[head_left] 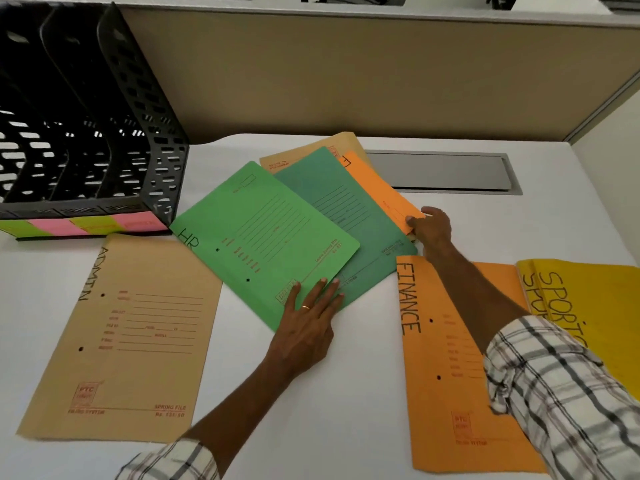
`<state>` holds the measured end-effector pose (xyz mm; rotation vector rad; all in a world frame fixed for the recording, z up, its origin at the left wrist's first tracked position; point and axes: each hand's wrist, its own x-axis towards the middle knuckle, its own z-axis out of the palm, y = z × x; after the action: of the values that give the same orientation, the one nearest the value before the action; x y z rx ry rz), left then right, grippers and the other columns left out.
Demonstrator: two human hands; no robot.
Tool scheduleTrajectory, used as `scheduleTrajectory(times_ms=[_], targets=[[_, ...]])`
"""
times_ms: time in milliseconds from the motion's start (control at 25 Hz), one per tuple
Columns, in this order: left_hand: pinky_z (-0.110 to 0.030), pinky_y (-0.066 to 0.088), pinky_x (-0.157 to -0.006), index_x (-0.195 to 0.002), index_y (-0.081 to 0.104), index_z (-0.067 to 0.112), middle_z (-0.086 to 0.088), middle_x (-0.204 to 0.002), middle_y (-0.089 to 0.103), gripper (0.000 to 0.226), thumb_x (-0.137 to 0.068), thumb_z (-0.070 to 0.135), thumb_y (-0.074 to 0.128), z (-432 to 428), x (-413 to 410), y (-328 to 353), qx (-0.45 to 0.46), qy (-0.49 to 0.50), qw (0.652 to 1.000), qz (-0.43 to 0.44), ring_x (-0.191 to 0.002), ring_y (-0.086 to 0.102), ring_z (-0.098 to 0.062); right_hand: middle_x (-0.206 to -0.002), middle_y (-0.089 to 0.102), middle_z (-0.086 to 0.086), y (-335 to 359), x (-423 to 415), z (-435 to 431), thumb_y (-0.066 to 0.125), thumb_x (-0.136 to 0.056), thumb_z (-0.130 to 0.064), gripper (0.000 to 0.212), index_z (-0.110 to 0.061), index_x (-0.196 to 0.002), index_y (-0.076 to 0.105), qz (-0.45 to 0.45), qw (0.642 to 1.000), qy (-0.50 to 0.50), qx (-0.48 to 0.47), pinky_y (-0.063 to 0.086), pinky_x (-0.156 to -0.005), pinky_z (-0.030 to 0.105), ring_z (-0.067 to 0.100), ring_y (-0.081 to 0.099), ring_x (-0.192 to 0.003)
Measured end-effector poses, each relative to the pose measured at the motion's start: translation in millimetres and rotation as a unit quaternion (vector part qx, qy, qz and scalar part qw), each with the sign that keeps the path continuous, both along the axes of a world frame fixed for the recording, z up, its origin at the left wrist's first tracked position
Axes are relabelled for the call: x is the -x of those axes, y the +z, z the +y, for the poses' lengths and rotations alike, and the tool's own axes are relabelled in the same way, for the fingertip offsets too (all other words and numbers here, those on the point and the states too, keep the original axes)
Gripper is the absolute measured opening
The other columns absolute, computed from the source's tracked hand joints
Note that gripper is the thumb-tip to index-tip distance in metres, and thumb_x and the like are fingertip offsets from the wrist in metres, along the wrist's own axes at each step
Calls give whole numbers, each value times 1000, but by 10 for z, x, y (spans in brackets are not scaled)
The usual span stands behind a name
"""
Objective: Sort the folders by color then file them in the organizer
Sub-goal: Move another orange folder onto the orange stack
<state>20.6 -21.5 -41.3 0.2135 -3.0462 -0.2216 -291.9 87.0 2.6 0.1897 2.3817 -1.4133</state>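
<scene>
Our left hand [304,317] flat, fingers straight, pinning light green folder [263,233] so we judge pile won't slide. Our right hand [429,226] pinches orange folder [377,188] at its corner, thumb on top, likely bound for FINANCE folder [443,358] beside wrist. Organizer [86,133] well left of fingers.

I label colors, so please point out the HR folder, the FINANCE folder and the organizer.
HR folder [263,233]: head view, middle of green cover.
FINANCE folder [446,393]: head view, bare orange cover.
organizer [138,109]: head view, right wall.

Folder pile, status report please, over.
Left hand flat on the light green folder. Right hand pinches the pile's orange folder; dark green folder overlaps it. Organizer holds no folders.
</scene>
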Motion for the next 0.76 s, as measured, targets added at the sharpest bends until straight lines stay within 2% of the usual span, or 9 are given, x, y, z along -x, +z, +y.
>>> scheduleTrajectory(times_ms=[40,80,120,200,360,440,560,600,760], targets=[[-65,25,-119,-153,43,16,-6,-166,30,61,-94,27,46,-31,39,4,-2,4,1000,-7,-155,26,-27,-126,65,15,-18,52,-7,72,-89,-10,48,-9,-134,56,-1,999,-10,31,56,-63,18,13,67,-79],[-65,24,-119,-154,41,15,-7,-167,28,63,-92,26,46,-73,71,7,-5,8,1000,-14,-155,24,-28,-121,67,15,-38,88,-8,72,-89,-6,44,-8,-131,58,-17,997,-14,80,60,-69,24,18,70,-84],[-64,24,-120,-155,39,15,-7,-167,27,66,-90,24,48,-121,102,7,-8,11,1000,-18,-156,22,-28,-117,69,15,-42,91,-14,70,-90,-3,41,-6,-129,59,-52,988,-16,145,62,-73,30,22,71,-92],[-62,23,-121,-157,35,14,-8,-168,24,72,-88,16,53,-199,138,14,-15,20,999,-20,-156,18,-29,-113,70,13,-23,34,-58,62,-95,-1,36,-5,-131,59,-138,957,9,255,61,-73,30,23,70,-96],[-60,19,-123,-161,25,13,-7,-169,17,77,-90,9,54,-208,220,32,-5,11,999,-29,-157,13,-28,-123,68,12,6,-129,-251,51,-101,-2,37,-8,-137,55,-211,929,32,303,57,-74,33,24,66,-98],[-59,15,-125,-163,18,17,-4,-170,11,79,-92,4,51,-218,279,60,-10,24,999,-41,-158,7,-26,-128,65,15,58,-177,-311,52,-100,1,38,-8,-137,55,-201,931,6,304,57,-75,34,25,65,-102],[-59,14,-125,-164,11,22,0,-171,4,84,-92,-1,49,-288,301,86,-13,32,998,-55,-158,2,-25,-112,69,7,244,-141,-202,53,-100,-1,41,-12,-139,53,-166,940,21,298,57,-65,27,14,71,-80],[-59,15,-125,-164,10,23,1,-171,3,82,-94,1,48,-302,288,82,-13,30,998,-58,-158,1,-24,-110,69,5,335,-101,-124,52,-100,-2,42,-15,-141,51,-143,947,23,287,57,-65,27,14,71,-79],[-59,19,-124,-163,19,24,0,-170,11,74,-96,10,48,-279,184,44,-22,26,998,-54,-158,11,-24,-124,67,12,603,200,328,53,-100,-6,42,-13,-142,50,-39,966,-26,254,60,-77,36,26,70,-100]])
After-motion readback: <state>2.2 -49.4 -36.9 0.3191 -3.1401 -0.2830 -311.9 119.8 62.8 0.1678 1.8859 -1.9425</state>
